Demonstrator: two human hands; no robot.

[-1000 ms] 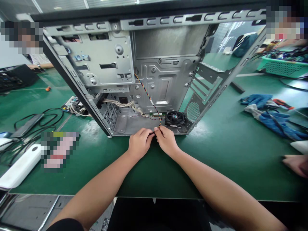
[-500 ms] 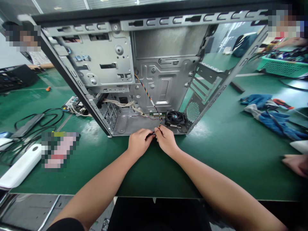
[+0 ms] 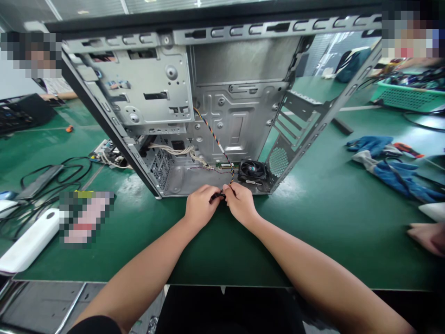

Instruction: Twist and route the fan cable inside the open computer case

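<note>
An open computer case (image 3: 229, 99) stands on the green table in front of me. From its drive bay a twisted multicoloured cable (image 3: 214, 138) runs down to the case's front lower edge. There my right hand (image 3: 239, 200) is closed, pinching the cable between thumb and finger. My left hand (image 3: 203, 204) is closed beside it on a black cable end (image 3: 217, 196), partly hidden by the fingers. Both hands nearly touch. Behind my right hand, on the case floor, sits a black cooling fan (image 3: 252, 170). Pale wires (image 3: 174, 149) cross the lower left of the case.
At left lie a white power strip (image 3: 33, 239), black cords (image 3: 41, 174) and a circuit board (image 3: 109, 153). To the right are blue gloves (image 3: 399, 171), an orange-handled tool (image 3: 408, 150) and a green basket (image 3: 410, 96) of cables. Other people are at both sides.
My left fingers have shifted slightly, and more of the black cable end shows between the hands. The case and my right hand are almost unmoved.
</note>
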